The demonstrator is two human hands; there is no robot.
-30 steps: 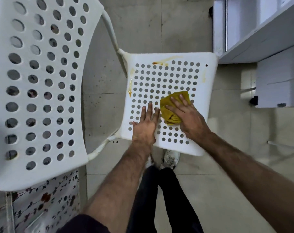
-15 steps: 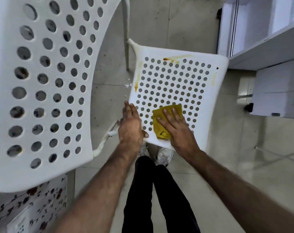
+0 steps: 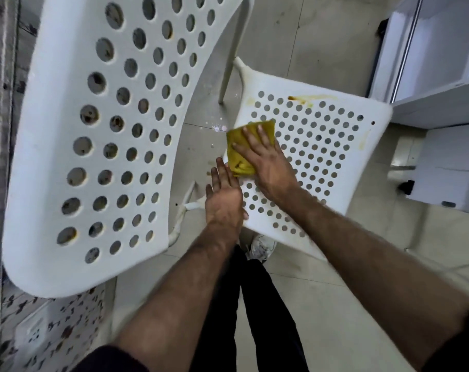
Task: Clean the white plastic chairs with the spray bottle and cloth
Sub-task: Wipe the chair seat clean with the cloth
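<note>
A white plastic chair shows its perforated seat (image 3: 324,146) in the middle and its perforated backrest (image 3: 99,135) large at the left. A yellow cloth (image 3: 236,149) lies at the seat's left edge. My right hand (image 3: 265,159) presses flat on the cloth with straight fingers. My left hand (image 3: 224,194) rests on the seat's near left edge, fingers straight, thumb side on the seat. An orange-brown stain (image 3: 305,99) streaks the seat's far edge, and a fainter one (image 3: 364,139) marks its right side. No spray bottle is in view.
White shelving (image 3: 437,84) stands at the right, close to the seat. A floral-patterned surface (image 3: 53,326) lies at the lower left under the backrest. My dark trouser legs (image 3: 254,304) and a white shoe (image 3: 261,247) are below the seat on the tiled floor (image 3: 321,41).
My right hand has slid the cloth from the seat's near middle to its left edge. My left hand has shifted left to the seat's edge. The view has tilted.
</note>
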